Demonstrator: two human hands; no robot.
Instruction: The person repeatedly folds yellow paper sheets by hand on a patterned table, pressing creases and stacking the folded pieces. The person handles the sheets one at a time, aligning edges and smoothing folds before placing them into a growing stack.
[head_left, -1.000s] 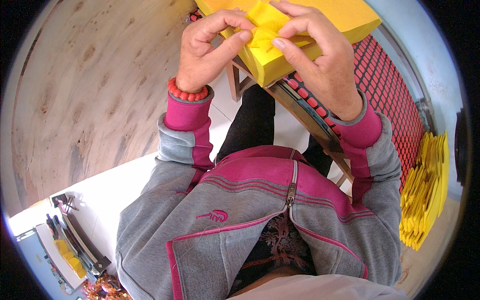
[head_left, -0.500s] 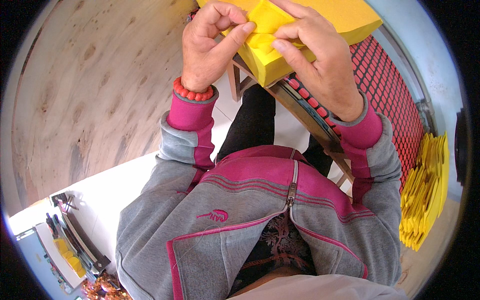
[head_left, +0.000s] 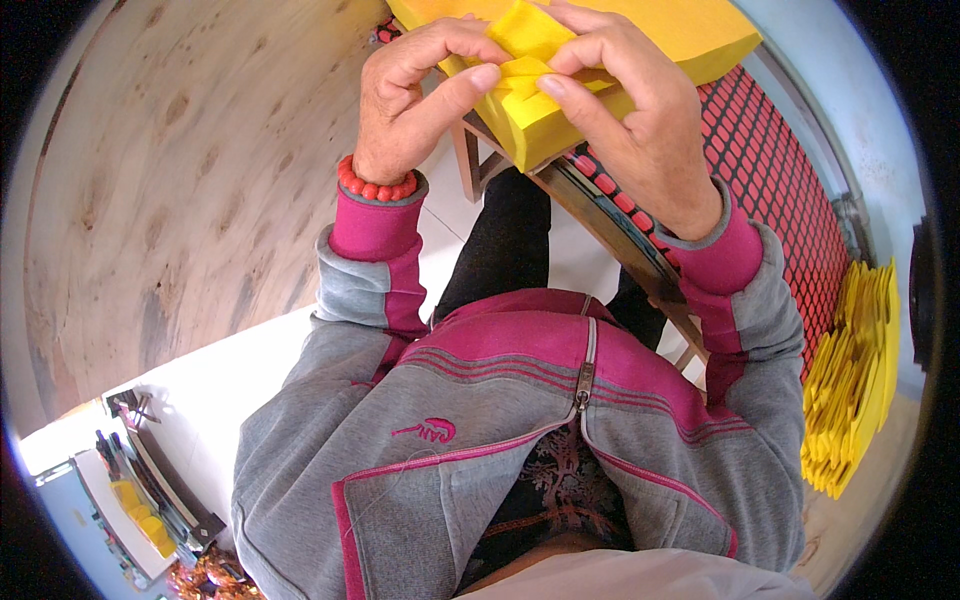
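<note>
Between my hands is a piece of yellow paper (head_left: 528,32) with folds and a raised flap, above a thick yellow stack of sheets (head_left: 700,45). My left hand (head_left: 405,100), with a red bead bracelet (head_left: 376,182) at the wrist, pinches the paper's left side between thumb and bent fingers. On the other side my right hand (head_left: 650,120) is closed on it, thumb pressing the crease near the middle. The left fingers' tips are partly hidden by the paper. The stack's near corner sticks out below the paper.
A wooden frame (head_left: 590,215) carries the stack over my knees. Beside it hangs red-and-black patterned material (head_left: 785,180). Many folded yellow papers (head_left: 850,385) are piled at the right. A large wooden panel (head_left: 180,190) fills the left; a shelf with small items (head_left: 135,500) stands lower left.
My left hand has shifted slightly left and down, its thumb pulling back a little along the paper. The paper's lower part now shows a flatter, sharper fold. My right hand stays nearly in place.
</note>
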